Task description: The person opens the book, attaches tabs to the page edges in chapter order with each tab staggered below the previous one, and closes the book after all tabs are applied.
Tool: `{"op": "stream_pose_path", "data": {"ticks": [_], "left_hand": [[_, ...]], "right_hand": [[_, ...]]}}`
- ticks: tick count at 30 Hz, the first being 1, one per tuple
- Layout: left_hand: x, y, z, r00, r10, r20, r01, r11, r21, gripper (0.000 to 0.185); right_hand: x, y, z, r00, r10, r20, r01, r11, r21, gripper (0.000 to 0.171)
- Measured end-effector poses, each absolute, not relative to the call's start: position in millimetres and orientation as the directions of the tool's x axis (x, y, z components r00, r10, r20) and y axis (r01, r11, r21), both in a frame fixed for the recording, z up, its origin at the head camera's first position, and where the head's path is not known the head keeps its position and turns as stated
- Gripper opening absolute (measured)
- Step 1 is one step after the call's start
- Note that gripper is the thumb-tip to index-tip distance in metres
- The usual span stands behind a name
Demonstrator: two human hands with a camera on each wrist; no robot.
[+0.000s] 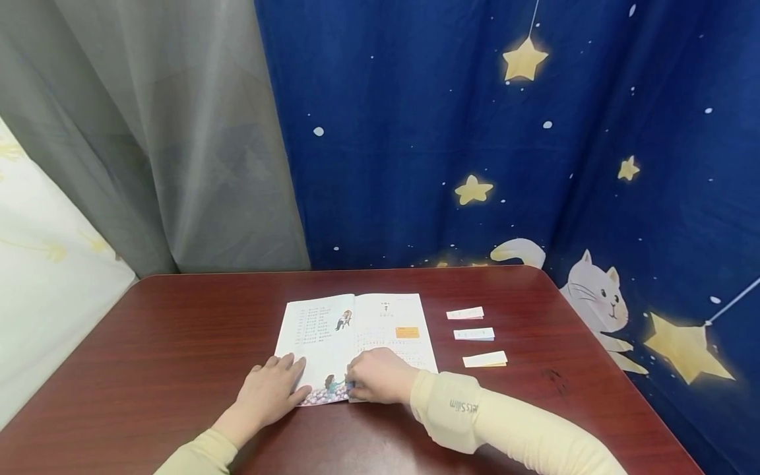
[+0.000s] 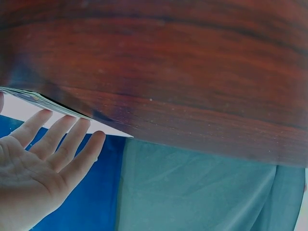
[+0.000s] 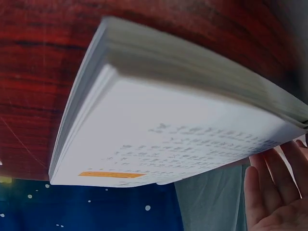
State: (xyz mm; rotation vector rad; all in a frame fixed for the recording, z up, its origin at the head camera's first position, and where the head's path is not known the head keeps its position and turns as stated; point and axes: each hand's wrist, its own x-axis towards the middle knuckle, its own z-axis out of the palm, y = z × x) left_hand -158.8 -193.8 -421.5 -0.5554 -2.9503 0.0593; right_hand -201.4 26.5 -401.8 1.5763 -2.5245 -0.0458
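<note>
An open book (image 1: 386,336) lies on the table, with printed text on both pages and coloured pictures on the left one. My left hand (image 1: 270,389) rests on the lower left edge of the left page; in the left wrist view its fingers (image 2: 62,132) are spread and straight. Over the lower part of the centre fold, my right hand (image 1: 380,375) touches the book, its fingertips pointing left. The right wrist view shows the right-hand fingers (image 3: 274,180) fairly straight behind the page; their tips are partly hidden.
Three folded paper slips, the far one (image 1: 465,313), the middle one (image 1: 474,334) and the near one (image 1: 485,359), lie in a column right of the book on the reddish-brown table (image 1: 196,343). Behind stand a grey curtain (image 1: 208,132) and a blue star-patterned curtain (image 1: 404,132).
</note>
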Motion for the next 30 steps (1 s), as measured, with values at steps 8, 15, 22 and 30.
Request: {"op": "stream_pose_path", "data": {"ticks": [8, 15, 22, 30], "left_hand": [[-158.0, -194.4, -422.2, -0.923, 0.360, 0.134, 0.356, 0.933, -0.053, 0.051], [-158.3, -194.7, -423.1, -0.924, 0.359, 0.136, 0.354, 0.933, -0.054, 0.051], [-158.7, -194.3, -423.2, -0.923, 0.357, 0.143, 0.353, 0.934, -0.050, 0.051], [-158.0, -194.5, -424.6, -0.918, 0.363, 0.159, 0.359, 0.932, -0.057, 0.050]], "right_hand": [[-197.0, 25.6, -401.8, -0.429, -0.895, 0.125, -0.887, 0.443, 0.127, 0.016], [-195.6, 25.7, -402.0, -0.423, -0.896, 0.135, -0.889, 0.440, 0.130, 0.014], [-195.3, 26.0, -403.6, -0.426, -0.892, 0.153, -0.884, 0.446, 0.138, 0.011], [-196.8, 27.8, -407.2, -0.408, -0.896, 0.175, -0.893, 0.431, 0.129, 0.010]]}}
